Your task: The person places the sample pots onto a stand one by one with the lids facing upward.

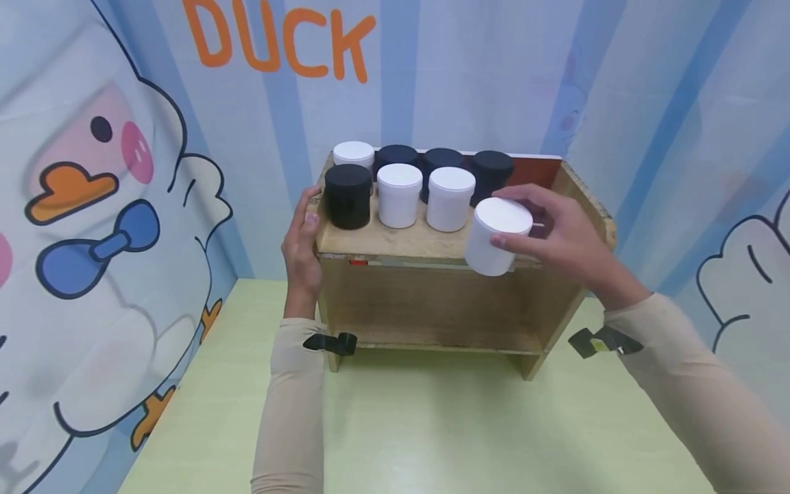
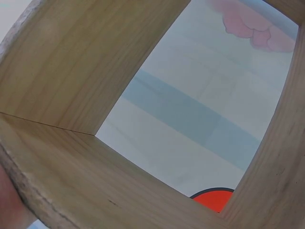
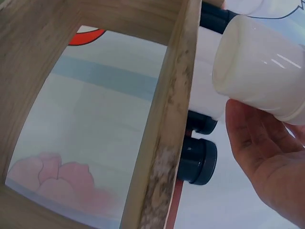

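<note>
In the head view my right hand (image 1: 564,237) grips a white lidded jar (image 1: 498,237) between thumb and fingers. The jar tilts slightly and overlaps the front edge of the shelf's top. From below, the right wrist view shows the same jar (image 3: 262,71) with fingers (image 3: 259,138) against its side. My left hand (image 1: 302,250) holds the left side of the wooden shelf (image 1: 395,241), thumb toward the front. To the left of the held jar stand two white jars (image 1: 450,199) and a black jar (image 1: 348,195) in the front row.
Behind them a back row has a white jar (image 1: 354,154) at left and black jars (image 1: 492,171) to its right. The shelf stands on a pale green table (image 1: 426,425). A printed duck curtain (image 1: 481,82) hangs behind and along both sides.
</note>
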The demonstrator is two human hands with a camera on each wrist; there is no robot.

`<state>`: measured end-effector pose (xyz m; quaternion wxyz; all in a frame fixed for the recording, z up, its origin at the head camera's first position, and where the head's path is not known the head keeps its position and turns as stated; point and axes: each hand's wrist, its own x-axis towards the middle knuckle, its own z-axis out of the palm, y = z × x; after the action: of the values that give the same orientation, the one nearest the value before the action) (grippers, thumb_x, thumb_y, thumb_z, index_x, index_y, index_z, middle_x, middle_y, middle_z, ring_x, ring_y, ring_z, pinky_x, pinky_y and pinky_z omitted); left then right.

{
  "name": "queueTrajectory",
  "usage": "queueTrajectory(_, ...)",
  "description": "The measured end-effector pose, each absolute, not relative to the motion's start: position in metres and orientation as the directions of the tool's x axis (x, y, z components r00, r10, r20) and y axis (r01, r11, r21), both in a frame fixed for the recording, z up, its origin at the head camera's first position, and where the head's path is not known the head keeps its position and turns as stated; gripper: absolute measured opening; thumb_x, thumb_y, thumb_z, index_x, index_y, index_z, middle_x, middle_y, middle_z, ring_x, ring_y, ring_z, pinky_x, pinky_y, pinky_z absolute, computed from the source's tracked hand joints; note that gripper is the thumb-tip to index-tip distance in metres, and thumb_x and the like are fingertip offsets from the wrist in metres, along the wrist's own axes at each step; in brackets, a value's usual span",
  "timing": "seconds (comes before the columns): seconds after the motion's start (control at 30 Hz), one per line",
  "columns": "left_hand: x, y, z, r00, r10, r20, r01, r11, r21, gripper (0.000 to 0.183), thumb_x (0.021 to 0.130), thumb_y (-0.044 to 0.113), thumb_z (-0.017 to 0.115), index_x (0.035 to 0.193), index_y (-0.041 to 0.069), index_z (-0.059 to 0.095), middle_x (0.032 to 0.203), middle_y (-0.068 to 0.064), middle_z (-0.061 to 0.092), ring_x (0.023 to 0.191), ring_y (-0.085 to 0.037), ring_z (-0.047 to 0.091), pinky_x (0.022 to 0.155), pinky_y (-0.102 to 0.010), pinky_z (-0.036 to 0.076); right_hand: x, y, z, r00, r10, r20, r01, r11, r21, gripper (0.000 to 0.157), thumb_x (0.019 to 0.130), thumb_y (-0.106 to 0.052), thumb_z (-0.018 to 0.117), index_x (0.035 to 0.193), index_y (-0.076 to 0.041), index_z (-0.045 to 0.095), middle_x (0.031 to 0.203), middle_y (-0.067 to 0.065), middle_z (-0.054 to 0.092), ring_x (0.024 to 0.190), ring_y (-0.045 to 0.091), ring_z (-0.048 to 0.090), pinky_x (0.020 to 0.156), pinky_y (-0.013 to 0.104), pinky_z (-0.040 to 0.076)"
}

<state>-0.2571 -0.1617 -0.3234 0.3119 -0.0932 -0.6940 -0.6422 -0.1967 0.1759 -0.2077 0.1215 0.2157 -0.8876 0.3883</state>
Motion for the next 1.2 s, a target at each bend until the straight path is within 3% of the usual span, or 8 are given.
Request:
queueTrajectory(0.1,-0.257,-0.161,-0.324,-0.79,-0.271,0.55,0.528,0.156,0.835,0.056,0.095,0.046,0.039,0.148,0.032,0.049,0.157,0.007,0.046,0.151,-0.015,0.034,0.125,-0.054,0.021,-0.2,0.178,-0.206,-0.884,-0.289,0.367,-0.465,0.616,-0.636,0.054,0.085,-0.025,0.079,0.134,-0.013,0.06,0.133,0.01,0.061,0.111,0.025,0.061,0.086,0.01,0.047)
queueTrajectory(0.23,-0.257,-0.161,-0.324,-0.789,-0.271,0.552,0.529,0.159,0.833,0.056,0.095,0.047,0.039,0.148,0.032,0.049,0.157,0.007,0.046,0.151,-0.015,0.034,0.125,-0.055,0.021,-0.203,0.179,-0.203,-0.897,-0.26,0.358,-0.437,0.642,-0.63,0.056,0.086,-0.028,0.079,0.135,-0.013,0.059,0.134,0.01,0.061,0.113,0.027,0.061,0.091,0.017,0.049)
queueTrajectory(0.5,-0.259,-0.161,-0.325,-0.78,-0.274,0.563,0.54,0.161,0.826,0.056,0.096,0.044,0.039,0.149,0.029,0.049,0.157,0.005,0.046,0.152,-0.015,0.033,0.126,-0.053,0.02,-0.213,0.177,-0.202,-0.91,-0.11,0.399,-0.364,0.671,-0.646,0.064,0.085,-0.042,0.077,0.137,-0.011,0.057,0.135,0.01,0.059,0.116,0.027,0.06,0.089,0.026,0.047)
queueTrajectory(0.73,-0.259,-0.162,-0.325,-0.791,-0.274,0.547,0.523,0.159,0.837,0.055,0.096,0.045,0.038,0.149,0.032,0.048,0.159,0.007,0.044,0.153,-0.015,0.031,0.126,-0.055,0.019,-0.224,0.174,-0.202,-0.934,-0.048,0.354,-0.28,0.714,-0.642,0.077,0.081,-0.058,0.074,0.139,-0.01,0.055,0.14,0.012,0.057,0.121,0.03,0.055,0.097,0.047,0.047)
queueTrajectory(1.2,-0.258,-0.162,-0.324,-0.79,-0.269,0.551,0.532,0.147,0.834,0.056,0.095,0.048,0.038,0.147,0.033,0.05,0.158,0.007,0.045,0.151,-0.013,0.033,0.126,-0.052,0.02,-0.241,0.17,-0.205,-0.936,0.008,0.353,-0.229,0.747,-0.624,0.081,0.083,-0.058,0.072,0.142,-0.005,0.054,0.14,0.018,0.058,0.124,0.033,0.055,0.101,0.051,0.047)
